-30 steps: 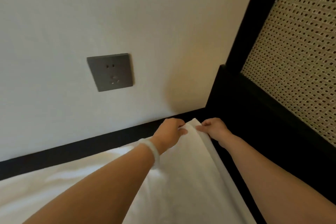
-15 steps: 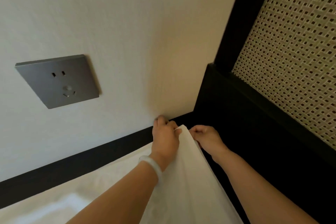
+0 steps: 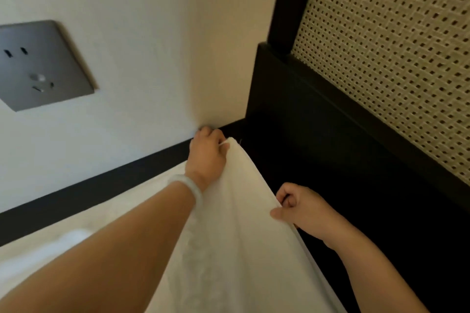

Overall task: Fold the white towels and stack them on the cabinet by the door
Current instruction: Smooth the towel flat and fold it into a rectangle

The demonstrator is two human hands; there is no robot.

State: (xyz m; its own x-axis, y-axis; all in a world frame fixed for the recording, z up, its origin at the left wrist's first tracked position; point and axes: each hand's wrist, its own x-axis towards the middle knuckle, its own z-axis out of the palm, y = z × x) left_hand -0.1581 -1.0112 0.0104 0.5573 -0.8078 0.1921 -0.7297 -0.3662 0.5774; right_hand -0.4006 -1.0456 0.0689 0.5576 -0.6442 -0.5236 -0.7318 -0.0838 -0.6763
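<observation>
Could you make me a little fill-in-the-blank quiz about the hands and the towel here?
1. The left hand and the right hand both hold the ____ towel.
2. The bracelet is on the ____ wrist.
3. The socket is set in the ____.

Missing words: white; left; wall.

The left arm reaches far forward, and the left hand (image 3: 207, 157) is curled round the far corner of the towel (image 3: 229, 223). The right hand (image 3: 300, 208) sits nearer and lower with its forearm bent in. Its thumb and curled fingers (image 3: 286, 198) pinch the towel's right edge.
</observation>
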